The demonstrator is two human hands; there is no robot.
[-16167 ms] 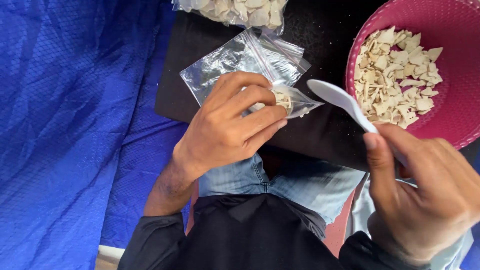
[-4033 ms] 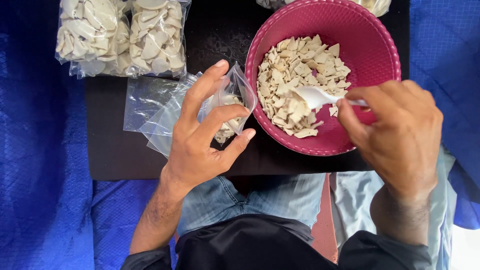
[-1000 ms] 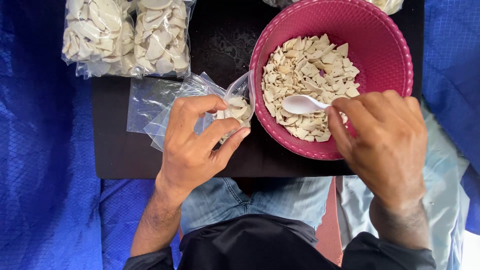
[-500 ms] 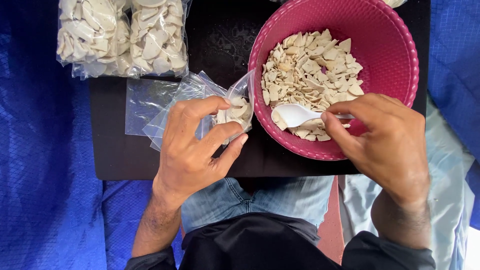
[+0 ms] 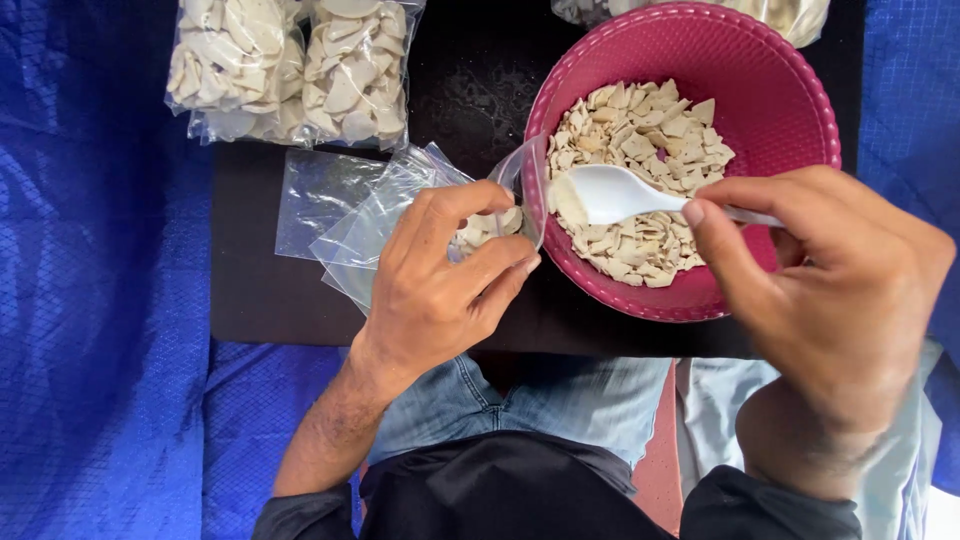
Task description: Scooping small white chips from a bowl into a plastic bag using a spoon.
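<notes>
Clear bag point(image 5: 400, 215), few pale chips inside, mouth at pink bowl point(image 5: 800, 90) rim.
Left hand point(image 5: 440, 290) pinching bag; right hand point(image 5: 830, 300) pinching white spoon point(image 5: 610, 192), chip-loaded.

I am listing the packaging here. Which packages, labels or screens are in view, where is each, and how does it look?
Two filled clear bags: top left on the black board, bulging with pale chips.
Open clear bag: in the left hand, beside the pink bowl, few chips inside.
Empty clear bags: flat under it.
Another filled bag: top edge, partly cut off.
No labels or screens show.
</notes>
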